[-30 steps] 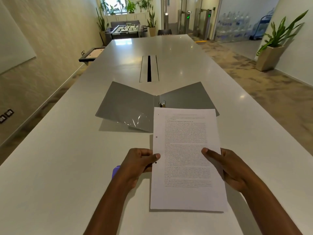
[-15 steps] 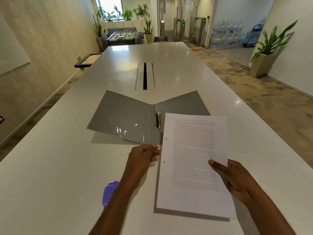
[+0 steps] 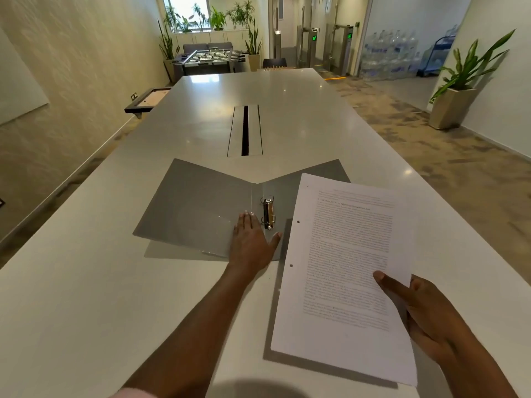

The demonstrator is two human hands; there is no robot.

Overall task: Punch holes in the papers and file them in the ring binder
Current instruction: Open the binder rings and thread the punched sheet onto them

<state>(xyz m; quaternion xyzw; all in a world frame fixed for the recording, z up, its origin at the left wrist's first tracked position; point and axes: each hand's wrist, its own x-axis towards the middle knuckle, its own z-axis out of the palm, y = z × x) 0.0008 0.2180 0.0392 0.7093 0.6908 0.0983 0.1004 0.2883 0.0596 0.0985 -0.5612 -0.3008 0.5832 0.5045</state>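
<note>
A grey ring binder [image 3: 195, 208] lies open on the white table [image 3: 86, 282], its metal ring mechanism [image 3: 268, 214] at the spine. My left hand [image 3: 251, 242] rests flat on the binder beside the rings, fingers straight. A stack of printed papers [image 3: 344, 271] with two punched holes along its left edge is lifted above the table at the right. My right hand [image 3: 422, 314] holds the stack at its right edge, thumb on top. The upper part of the papers overlaps the binder's right cover.
A cable slot [image 3: 245, 130] is set into the table beyond the binder. A potted plant [image 3: 459, 90] stands on the floor at the right. A foosball table [image 3: 212, 57] and turnstiles are at the far end of the room.
My left hand has let go of the papers and moved forward onto the binder. My right hand has carried the papers to the right. The purple hole punch has dropped out of view.
</note>
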